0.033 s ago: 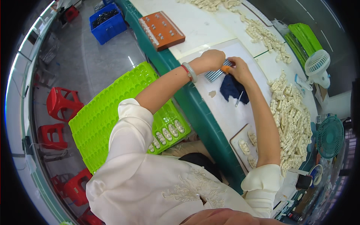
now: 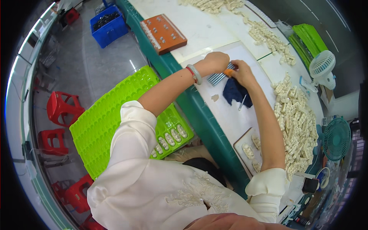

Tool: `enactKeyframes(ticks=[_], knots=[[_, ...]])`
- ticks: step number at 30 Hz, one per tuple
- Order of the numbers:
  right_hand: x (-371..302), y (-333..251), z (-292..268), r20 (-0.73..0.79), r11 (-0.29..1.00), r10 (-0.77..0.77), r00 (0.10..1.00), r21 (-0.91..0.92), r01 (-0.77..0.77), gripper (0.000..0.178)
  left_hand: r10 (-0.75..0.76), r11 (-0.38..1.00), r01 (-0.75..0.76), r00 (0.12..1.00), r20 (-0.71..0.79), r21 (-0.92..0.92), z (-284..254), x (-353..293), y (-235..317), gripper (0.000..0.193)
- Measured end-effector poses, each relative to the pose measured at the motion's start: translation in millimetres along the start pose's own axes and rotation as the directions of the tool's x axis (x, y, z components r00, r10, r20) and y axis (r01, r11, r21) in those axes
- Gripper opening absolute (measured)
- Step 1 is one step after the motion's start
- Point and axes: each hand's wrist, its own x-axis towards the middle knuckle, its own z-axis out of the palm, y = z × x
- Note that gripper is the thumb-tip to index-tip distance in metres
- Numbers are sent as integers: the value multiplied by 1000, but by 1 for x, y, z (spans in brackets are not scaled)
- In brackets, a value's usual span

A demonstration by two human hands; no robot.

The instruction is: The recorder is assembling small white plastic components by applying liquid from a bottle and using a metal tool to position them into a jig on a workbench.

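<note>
My left hand (image 2: 217,62) is curled closed over the far end of a silver ridged metal plate (image 2: 216,79), at the middle of the white work sheet. Close against it, my right hand (image 2: 242,73) is bent with its fingertips together. A small orange piece (image 2: 228,73) shows at those fingertips; whether it is worn or held I cannot tell. What lies between the two hands is hidden. Just below them is a crumpled dark blue cloth (image 2: 234,92), with a thin white-and-metal stick tool (image 2: 242,102) on its edge. A small beige scrap (image 2: 215,97) lies left of the cloth.
Cream moulded pieces (image 2: 295,126) are heaped right of my right forearm. A small board (image 2: 239,145) holds a few pieces. Left are a green cavity tray (image 2: 115,111) with several filled hollows, and an orange-brown block (image 2: 165,32). Fans (image 2: 322,67) stand at the right.
The whole view shifts slightly. Both hands stay together over the ridged plate, with no clear change in what they hold.
</note>
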Motion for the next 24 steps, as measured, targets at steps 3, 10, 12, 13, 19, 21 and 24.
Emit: enactKeyframes(ticks=[3,10,12,13,19,21,24], knots=[[-2,-9,-4,-2,996,88,996,13,-88,59,60,998,-61,972,-229,2,21,27,-5,21],[-15,-24,-18,-48,994,99,994,-32,-100,64,-68,32,29,997,27,-999,-34,28,23,26],[-25,-16,-35,-162,918,8,987,393,57,44,-15,-167,78,997,82,-983,-44,9,44,26],[-35,-18,-50,-120,806,22,993,589,53,37,84,-269,137,989,119,-953,-40,7,48,25],[-91,-32,-90,60,309,15,998,949,-62,22,331,-390,279,932,149,-878,-29,-13,78,23],[-103,-36,-89,13,239,59,998,971,-27,18,370,-373,308,915,164,-875,-27,-17,84,23],[-125,-31,-96,22,88,-40,999,996,-18,17,438,-357,362,879,188,-861,-20,-20,94,22]])
